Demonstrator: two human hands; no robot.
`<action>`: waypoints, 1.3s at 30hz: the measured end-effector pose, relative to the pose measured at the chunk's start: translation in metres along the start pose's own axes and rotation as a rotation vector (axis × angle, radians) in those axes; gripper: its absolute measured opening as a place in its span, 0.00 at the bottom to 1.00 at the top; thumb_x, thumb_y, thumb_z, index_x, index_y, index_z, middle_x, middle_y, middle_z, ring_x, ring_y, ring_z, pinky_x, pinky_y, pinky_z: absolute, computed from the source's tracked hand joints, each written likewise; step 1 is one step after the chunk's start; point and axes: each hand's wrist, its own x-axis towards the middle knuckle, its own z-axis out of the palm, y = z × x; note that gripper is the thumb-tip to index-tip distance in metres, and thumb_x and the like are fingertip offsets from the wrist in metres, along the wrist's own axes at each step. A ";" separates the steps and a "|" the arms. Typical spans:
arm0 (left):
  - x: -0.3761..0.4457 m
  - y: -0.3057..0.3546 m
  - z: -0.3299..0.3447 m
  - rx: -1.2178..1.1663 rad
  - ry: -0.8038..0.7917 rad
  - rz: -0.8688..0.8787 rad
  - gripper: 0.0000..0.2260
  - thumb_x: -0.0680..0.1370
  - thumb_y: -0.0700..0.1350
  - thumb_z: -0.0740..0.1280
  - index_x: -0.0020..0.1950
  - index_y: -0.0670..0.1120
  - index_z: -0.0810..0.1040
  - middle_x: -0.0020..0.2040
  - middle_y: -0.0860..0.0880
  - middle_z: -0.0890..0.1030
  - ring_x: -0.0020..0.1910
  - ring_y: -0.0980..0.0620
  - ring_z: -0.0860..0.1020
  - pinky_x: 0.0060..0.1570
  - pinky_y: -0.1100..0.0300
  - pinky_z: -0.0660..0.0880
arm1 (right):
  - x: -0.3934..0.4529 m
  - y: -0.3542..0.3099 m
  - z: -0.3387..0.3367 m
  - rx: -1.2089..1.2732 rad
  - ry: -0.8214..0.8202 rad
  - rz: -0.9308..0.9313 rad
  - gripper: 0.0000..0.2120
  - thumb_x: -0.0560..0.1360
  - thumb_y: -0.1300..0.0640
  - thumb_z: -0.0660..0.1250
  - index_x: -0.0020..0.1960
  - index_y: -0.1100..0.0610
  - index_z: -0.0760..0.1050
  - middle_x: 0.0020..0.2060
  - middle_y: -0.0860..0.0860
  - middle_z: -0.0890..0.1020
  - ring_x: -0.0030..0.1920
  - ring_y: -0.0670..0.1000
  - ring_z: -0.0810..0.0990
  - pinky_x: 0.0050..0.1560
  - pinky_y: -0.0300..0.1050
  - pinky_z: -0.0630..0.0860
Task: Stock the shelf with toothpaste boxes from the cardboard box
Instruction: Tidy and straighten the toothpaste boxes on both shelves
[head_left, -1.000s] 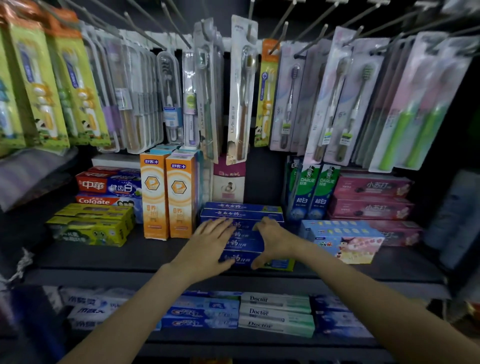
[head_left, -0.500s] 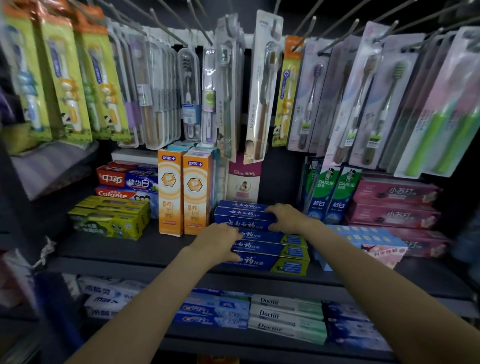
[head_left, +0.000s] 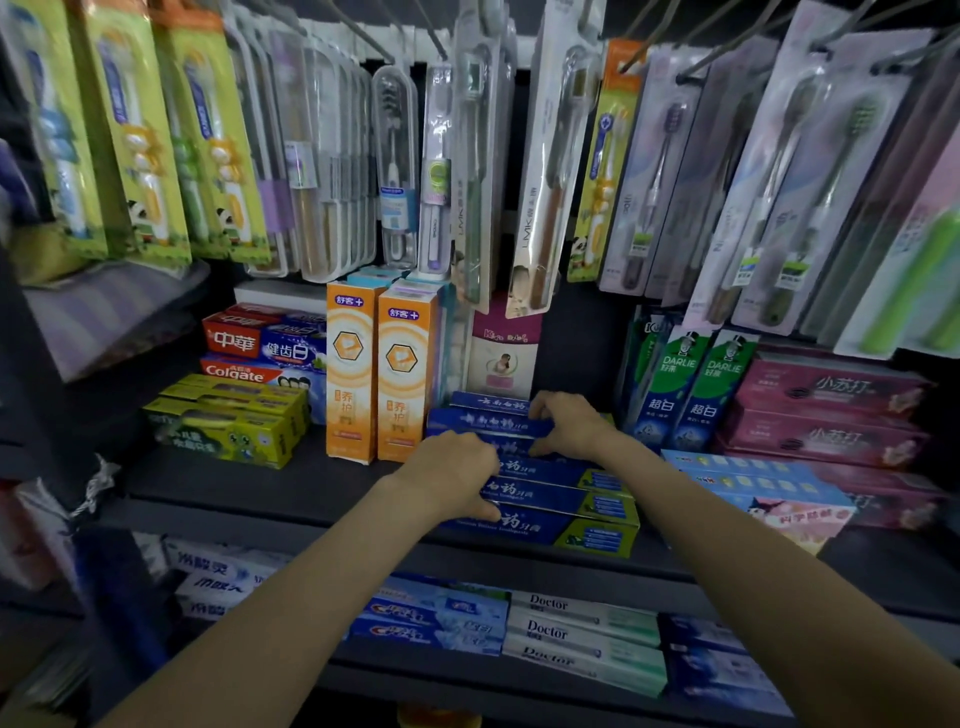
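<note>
Several blue toothpaste boxes (head_left: 561, 499) lie stacked in stepped rows at the middle of the dark shelf (head_left: 270, 488). My left hand (head_left: 452, 478) rests on the left ends of the front boxes, with its fingers curled over them and its thumb against the lowest box. Further back, my right hand (head_left: 571, 423) holds the right end of the upper blue box (head_left: 483, 421), fingers on top and thumb at the front. The cardboard box is not in view.
Two upright orange boxes (head_left: 374, 374) stand just left of the blue stack. Green Darlie boxes (head_left: 691, 384), pink boxes (head_left: 826, 410) and a light blue cartoon box (head_left: 769, 493) lie to the right. Toothbrush packs (head_left: 545, 171) hang low overhead. More toothpaste (head_left: 582, 634) fills the lower shelf.
My right hand has moved from the front of the stack back onto the upper boxes. My left hand has curled down over the front boxes. The view has come closer.
</note>
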 end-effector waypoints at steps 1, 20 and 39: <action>0.001 0.001 -0.002 -0.001 -0.006 -0.001 0.24 0.73 0.57 0.68 0.63 0.44 0.74 0.58 0.46 0.77 0.56 0.47 0.75 0.54 0.52 0.74 | 0.000 -0.001 -0.007 0.061 0.042 -0.006 0.22 0.69 0.60 0.75 0.60 0.60 0.71 0.59 0.56 0.74 0.59 0.55 0.74 0.48 0.41 0.69; 0.006 0.005 -0.004 -0.038 -0.039 -0.006 0.19 0.75 0.52 0.67 0.59 0.40 0.74 0.54 0.43 0.78 0.52 0.45 0.77 0.53 0.51 0.75 | 0.006 0.016 -0.032 -0.060 0.396 -0.062 0.17 0.77 0.59 0.64 0.65 0.59 0.72 0.62 0.59 0.74 0.64 0.59 0.69 0.62 0.45 0.65; 0.001 0.007 0.012 0.155 0.189 -0.083 0.24 0.79 0.51 0.61 0.72 0.43 0.60 0.69 0.43 0.64 0.68 0.45 0.63 0.65 0.53 0.62 | -0.068 0.008 0.012 -0.412 0.087 -0.260 0.27 0.72 0.48 0.69 0.67 0.57 0.67 0.62 0.53 0.70 0.63 0.54 0.65 0.62 0.46 0.63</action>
